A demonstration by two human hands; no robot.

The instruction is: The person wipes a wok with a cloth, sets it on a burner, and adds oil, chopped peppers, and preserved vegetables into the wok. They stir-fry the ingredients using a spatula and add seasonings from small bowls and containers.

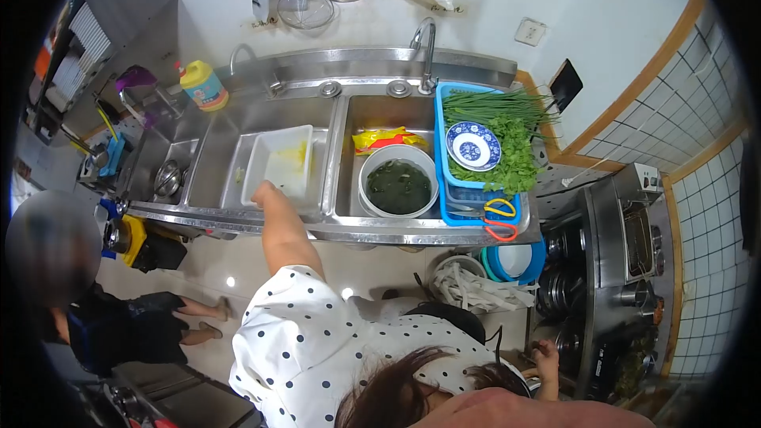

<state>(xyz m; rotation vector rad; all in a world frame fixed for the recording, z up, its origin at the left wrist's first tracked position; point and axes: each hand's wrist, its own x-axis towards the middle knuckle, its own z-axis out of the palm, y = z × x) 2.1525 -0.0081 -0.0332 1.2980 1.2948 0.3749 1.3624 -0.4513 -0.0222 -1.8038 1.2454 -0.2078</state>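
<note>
My left hand (265,192) is at the near edge of a white rectangular plastic tub (255,170) in the middle sink, its fingers closed at the rim. Yellow residue and a little liquid show inside the tub. Off to the lower right, my right hand (545,359) hangs low by the stove side with its fingers curled; what they hold, if anything, I cannot make out. In the right sink stands a white bucket (363,182) of dark green leaves in water, with a yellow and red packet (388,139) behind it.
A blue basket (441,123) holds green onions (495,105), leafy herbs (515,147) and a blue-patterned bowl (474,147). Scissors (501,218) lie at its front. A yellow detergent bottle (204,87) stands behind the sinks. Another person (111,325) is at the left.
</note>
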